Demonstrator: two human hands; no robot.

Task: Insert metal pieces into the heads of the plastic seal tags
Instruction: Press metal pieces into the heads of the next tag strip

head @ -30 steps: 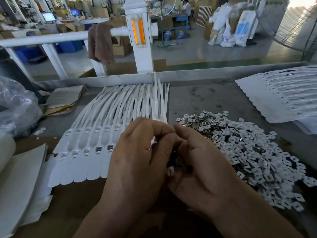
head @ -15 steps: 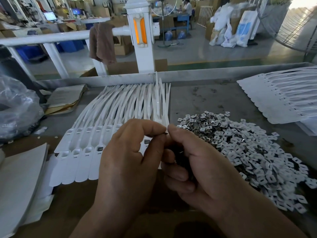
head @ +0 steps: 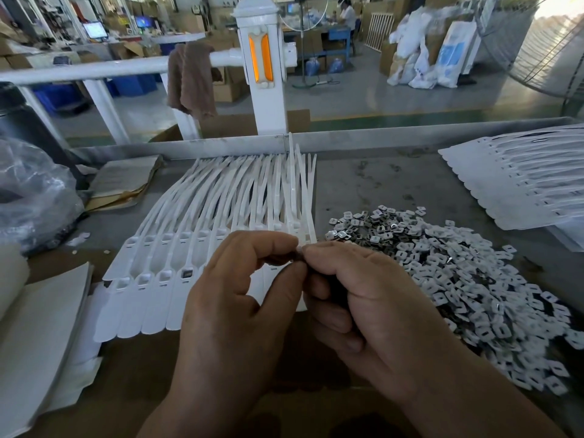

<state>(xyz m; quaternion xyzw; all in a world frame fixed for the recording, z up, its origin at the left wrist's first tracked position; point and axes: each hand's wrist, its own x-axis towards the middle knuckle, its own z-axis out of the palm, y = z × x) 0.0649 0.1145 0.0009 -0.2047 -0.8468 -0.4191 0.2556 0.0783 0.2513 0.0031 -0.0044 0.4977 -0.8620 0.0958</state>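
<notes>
A row of white plastic seal tags [head: 189, 248] lies fanned on the table, heads toward me; one head [head: 186, 274] shows a dark metal insert, and the heads left of it look hollow. A pile of small metal pieces [head: 458, 279] spreads at the right. My left hand [head: 240, 311] and my right hand [head: 373, 298] meet over the right end of the row. Their fingertips pinch one small piece [head: 300, 249] between them. My right hand's curled fingers seem to hold more dark pieces, mostly hidden.
A second stack of white tags [head: 521, 184] lies at the far right. A clear plastic bag [head: 34, 197] and white sheets [head: 34, 343] sit at the left, with cardboard [head: 123, 181] behind. A metal rail [head: 379, 140] bounds the table's far edge.
Both hands have moved up and away from me, from low over the tag heads to higher over the row's right end. Their fingertips now meet at the top.
</notes>
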